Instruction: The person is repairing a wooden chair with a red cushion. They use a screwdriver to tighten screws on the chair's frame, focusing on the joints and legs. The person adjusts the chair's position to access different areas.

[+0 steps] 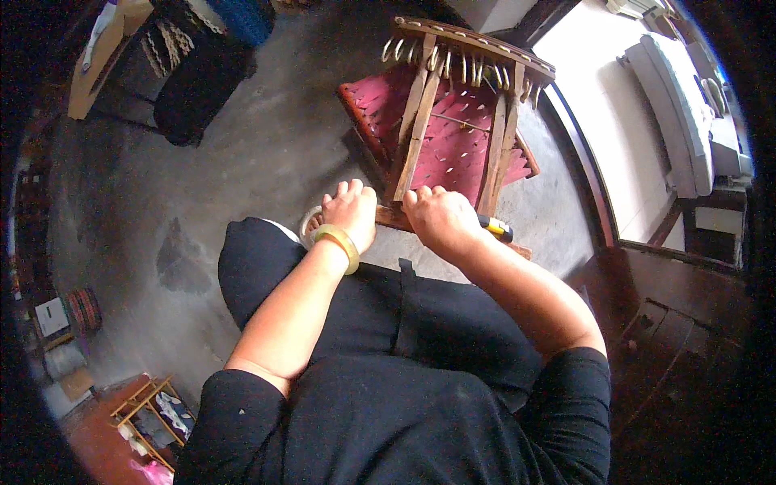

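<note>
A wooden frame, which looks like a folding chair or stool point(417, 137), stands in front of my knees with a torn-looking red woven seat point(461, 121). My left hand point(351, 212) is closed at the left end of its near wooden bar point(394, 217); what its fingers grip is hidden. Beside that wrist a pale ring-shaped coil or roll point(309, 224) shows partly. My right hand point(440, 217) is closed over the same bar, knuckles up. A yellow-and-black tool handle point(496, 228) sticks out beyond its outer side; I cannot tell whether the hand holds it.
White cord loops hang from the frame's far rail point(477, 40). A black stool or chair point(198, 93) stands at the far left on the grey floor point(162, 186). A doorway with a raised threshold point(578, 162) lies to the right, dark wood point(655, 323) at near right.
</note>
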### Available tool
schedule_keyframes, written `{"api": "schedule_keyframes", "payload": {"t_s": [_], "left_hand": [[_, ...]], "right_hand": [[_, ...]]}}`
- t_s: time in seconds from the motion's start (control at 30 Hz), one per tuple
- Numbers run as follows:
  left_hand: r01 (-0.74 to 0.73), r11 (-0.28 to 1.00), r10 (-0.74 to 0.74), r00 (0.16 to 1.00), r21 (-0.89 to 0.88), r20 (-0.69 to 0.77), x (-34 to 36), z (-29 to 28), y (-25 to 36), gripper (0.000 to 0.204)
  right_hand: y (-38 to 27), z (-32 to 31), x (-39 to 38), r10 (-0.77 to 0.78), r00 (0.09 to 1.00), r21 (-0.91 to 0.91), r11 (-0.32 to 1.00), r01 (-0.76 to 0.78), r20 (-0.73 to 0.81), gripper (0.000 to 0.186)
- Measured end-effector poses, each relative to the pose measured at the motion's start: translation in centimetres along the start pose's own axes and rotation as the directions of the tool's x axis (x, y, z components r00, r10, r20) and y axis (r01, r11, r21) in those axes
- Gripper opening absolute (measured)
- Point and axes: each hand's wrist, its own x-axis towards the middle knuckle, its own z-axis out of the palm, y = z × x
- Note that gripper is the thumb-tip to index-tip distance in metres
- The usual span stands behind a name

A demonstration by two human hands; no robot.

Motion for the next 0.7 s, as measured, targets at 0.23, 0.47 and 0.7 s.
{"api": "schedule_keyframes", "payload": {"t_s": [0.23, 0.47, 0.7], "left_hand": [[0.009, 1.000, -0.012, 0.993, 0.029, 0.115, -0.1, -1.0, 0.5, 0.024], [0.014, 1.000, -0.013, 0.999, -0.007, 0.044, 0.6, -0.5, 0.4, 0.024], [0.003, 1.000, -0.003, 1.000, -0.020, 0.030, 0.2, 0.4, 0.0, 0.022]], "right_hand": [[3.7, -0.4, 2.7, 0.123, 0.989, -0.027, 0.992, -0.121, 0.087, 0.020], [8.0, 0.0, 5.0, 0.230, 0.973, -0.117, 0.966, -0.231, -0.022, 0.012], [3.4, -0.3, 2.0, 0.098, 0.995, -0.102, 0.990, -0.100, -0.027, 0.014]]}}
